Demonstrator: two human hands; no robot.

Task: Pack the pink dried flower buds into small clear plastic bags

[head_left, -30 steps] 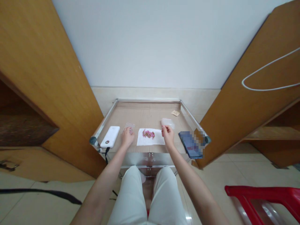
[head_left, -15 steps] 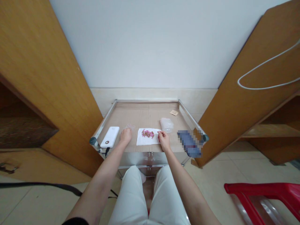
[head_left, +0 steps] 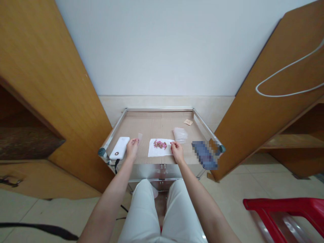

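My left hand [head_left: 132,148] is closed in a pinch on a small clear plastic bag [head_left: 140,136], which stands up from the fingertips. A white sheet [head_left: 154,152] lies flat at the middle of the table, with a pile of small pink and greenish-brown pieces [head_left: 160,144] like dried flower buds on it. At the sheet's right edge my right hand [head_left: 177,152] has thumb and fingers pressed together; what they hold, if anything, is too small to make out. Just beyond it lies a stack of clear plastic bags [head_left: 180,134].
A white power bank [head_left: 119,147] with a black cable lies left on the metal-framed table [head_left: 144,118]. To the right is a blurred blue item [head_left: 204,155]; a small tan card [head_left: 188,122] lies farther back. Wooden cabinets flank the table. A red stool [head_left: 280,204] stands on the floor.
My left hand has moved slightly left, turned and lifted the small plastic bag, which lay low by the fingers before. The right hand has stayed at the sheet's right edge.
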